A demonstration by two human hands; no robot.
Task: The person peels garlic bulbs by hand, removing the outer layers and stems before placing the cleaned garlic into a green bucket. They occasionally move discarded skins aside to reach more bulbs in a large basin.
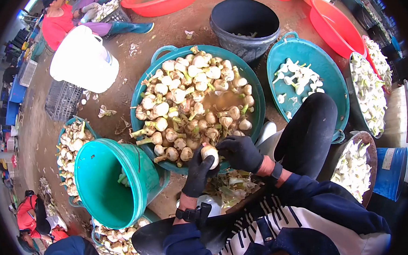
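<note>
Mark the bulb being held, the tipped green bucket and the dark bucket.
bulb [210, 154], head view, pale top between the gloves
green bucket [105, 180], head view, inner wall
dark bucket [244, 17], head view, inner wall

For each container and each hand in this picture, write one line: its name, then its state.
Left hand: gloved, gripping the bulb.
Right hand: gloved, on the bulb.
Bulb: held between both hands.
Big teal basin: heaped with bulbs in murky water.
Teal bucket: tipped, nearly empty.
Dark tub: upright, almost empty.
Right teal basin: some white pieces.

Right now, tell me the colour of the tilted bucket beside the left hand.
Teal green, clearest in the head view: bucket, left hand.
</note>
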